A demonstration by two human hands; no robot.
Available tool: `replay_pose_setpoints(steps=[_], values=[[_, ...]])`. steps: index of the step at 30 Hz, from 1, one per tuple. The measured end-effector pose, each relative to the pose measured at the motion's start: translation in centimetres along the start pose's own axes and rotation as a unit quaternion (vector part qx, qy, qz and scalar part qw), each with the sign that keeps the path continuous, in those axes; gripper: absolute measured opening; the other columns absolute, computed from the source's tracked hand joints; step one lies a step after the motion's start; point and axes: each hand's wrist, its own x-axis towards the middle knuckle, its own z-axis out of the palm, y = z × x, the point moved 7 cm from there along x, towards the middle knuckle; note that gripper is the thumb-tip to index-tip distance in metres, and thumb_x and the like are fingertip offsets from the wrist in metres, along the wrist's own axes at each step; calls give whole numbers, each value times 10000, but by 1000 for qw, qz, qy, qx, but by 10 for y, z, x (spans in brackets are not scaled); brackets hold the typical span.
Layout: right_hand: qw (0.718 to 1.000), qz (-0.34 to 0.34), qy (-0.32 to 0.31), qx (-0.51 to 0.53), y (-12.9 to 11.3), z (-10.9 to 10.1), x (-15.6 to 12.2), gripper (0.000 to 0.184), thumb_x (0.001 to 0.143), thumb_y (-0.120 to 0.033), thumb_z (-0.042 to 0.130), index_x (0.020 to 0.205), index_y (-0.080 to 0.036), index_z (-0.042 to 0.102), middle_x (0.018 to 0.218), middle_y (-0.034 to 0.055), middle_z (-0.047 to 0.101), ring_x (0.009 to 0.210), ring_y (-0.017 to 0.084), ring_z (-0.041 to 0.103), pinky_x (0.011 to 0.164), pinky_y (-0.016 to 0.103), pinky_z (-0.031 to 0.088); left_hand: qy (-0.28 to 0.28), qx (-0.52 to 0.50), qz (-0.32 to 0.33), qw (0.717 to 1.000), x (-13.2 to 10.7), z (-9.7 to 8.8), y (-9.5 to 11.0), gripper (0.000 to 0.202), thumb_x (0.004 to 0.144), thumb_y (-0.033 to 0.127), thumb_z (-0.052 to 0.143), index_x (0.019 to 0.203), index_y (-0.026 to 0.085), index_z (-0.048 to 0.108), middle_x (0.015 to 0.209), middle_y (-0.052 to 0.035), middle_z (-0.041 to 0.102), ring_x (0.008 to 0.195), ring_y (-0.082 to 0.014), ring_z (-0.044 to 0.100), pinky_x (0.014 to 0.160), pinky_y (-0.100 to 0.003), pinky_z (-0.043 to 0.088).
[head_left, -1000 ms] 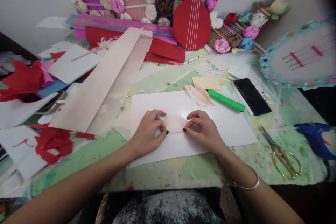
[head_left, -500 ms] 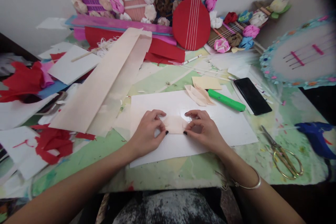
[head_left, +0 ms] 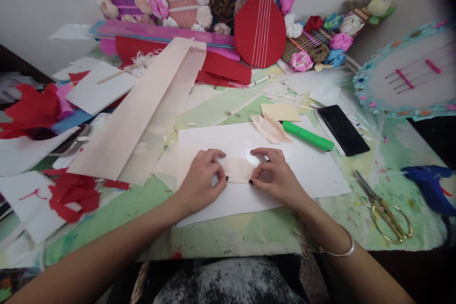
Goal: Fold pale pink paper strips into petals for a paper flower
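A small cream piece of crepe paper [head_left: 237, 171] stretches between my two hands above a white board [head_left: 206, 213]. My left hand [head_left: 204, 175] pinches its left end between thumb and fingers. At the other end, my right hand [head_left: 276, 175] pinches it the same way, with the index finger raised apart. Just beyond my right hand lie folded cream paper petals [head_left: 265, 128] and a green utility knife [head_left: 308, 136]. A pale yellow paper square [head_left: 281, 111] rests behind them.
Gold-handled scissors [head_left: 386, 213] and a blue glue gun [head_left: 431, 187] lie at the right, near a black phone [head_left: 343, 129]. Long cream crepe strips [head_left: 138, 114] and red paper scraps [head_left: 73, 194] cover the left side. A red paper lute [head_left: 260, 33] leans at the back.
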Motion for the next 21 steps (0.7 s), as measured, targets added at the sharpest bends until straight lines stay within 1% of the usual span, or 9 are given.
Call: replay_pose_setpoints(steps=[4,10,15,18,20,21], values=[[1000,2,-4,-1,0,1,0,128,690,-109,696,630,-198,626,1209,66,547,1154,277,421,991,496,374,15,18,1,1000,1,0,1,118,746,77,562,653,144,530,1127,-96,537,935,-219,477,868,-431,419],[1000,2,-11,-1,-1,0,0,128,693,-115,690,632,-201,619,1210,64,545,1158,274,417,997,487,372,26,55,8,998,0,2,3,134,764,97,557,648,148,513,1128,-105,536,925,-226,481,858,-439,429],[1000,-5,-14,-17,-4,-1,0,134,670,-91,679,658,-194,594,1186,81,546,1166,276,415,997,470,367,54,113,31,992,-4,4,7,103,803,115,548,711,137,507,1140,-157,509,980,-258,478,865,-455,443],[1000,-11,-15,-20,-6,-1,-1,126,681,-91,672,705,-199,611,1170,84,543,1172,270,413,1004,462,358,79,143,87,983,-7,4,15,94,844,95,518,757,129,533,1127,-159,510,987,-254,467,862,-439,454],[1000,-16,-15,-20,-6,-1,-2,119,692,-96,669,719,-207,633,1179,80,537,1170,266,411,1008,459,357,79,165,154,971,-10,4,25,98,871,78,493,817,121,564,1066,-142,547,979,-249,467,863,-430,454],[1000,-19,-13,-20,-6,-1,-3,119,694,-99,669,721,-211,642,1183,76,536,1168,264,410,1008,458,359,69,176,194,963,-11,6,31,97,883,79,487,873,111,578,1033,-137,567,984,-252,471,866,-426,453]])
